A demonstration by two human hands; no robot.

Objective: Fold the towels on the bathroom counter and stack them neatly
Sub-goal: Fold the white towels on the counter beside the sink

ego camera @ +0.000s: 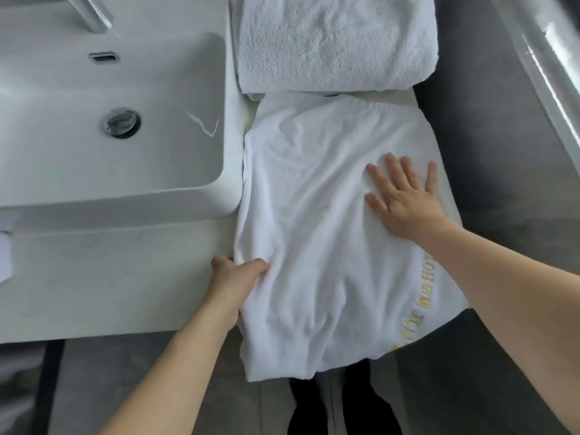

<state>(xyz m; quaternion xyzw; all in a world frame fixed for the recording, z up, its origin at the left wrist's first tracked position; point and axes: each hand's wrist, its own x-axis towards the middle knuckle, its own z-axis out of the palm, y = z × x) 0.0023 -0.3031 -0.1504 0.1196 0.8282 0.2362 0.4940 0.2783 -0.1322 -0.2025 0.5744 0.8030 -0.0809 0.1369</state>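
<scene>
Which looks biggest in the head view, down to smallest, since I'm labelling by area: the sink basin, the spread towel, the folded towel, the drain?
1. Spread towel and sink basin: too alike to rank, and the frame crops the basin.
2. Folded towel, farther away and also cropped.
3. Drain, clearly smallest.

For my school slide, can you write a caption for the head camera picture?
Right hand flattens a white towel beside the sink while left hand pinches its edge.
</scene>
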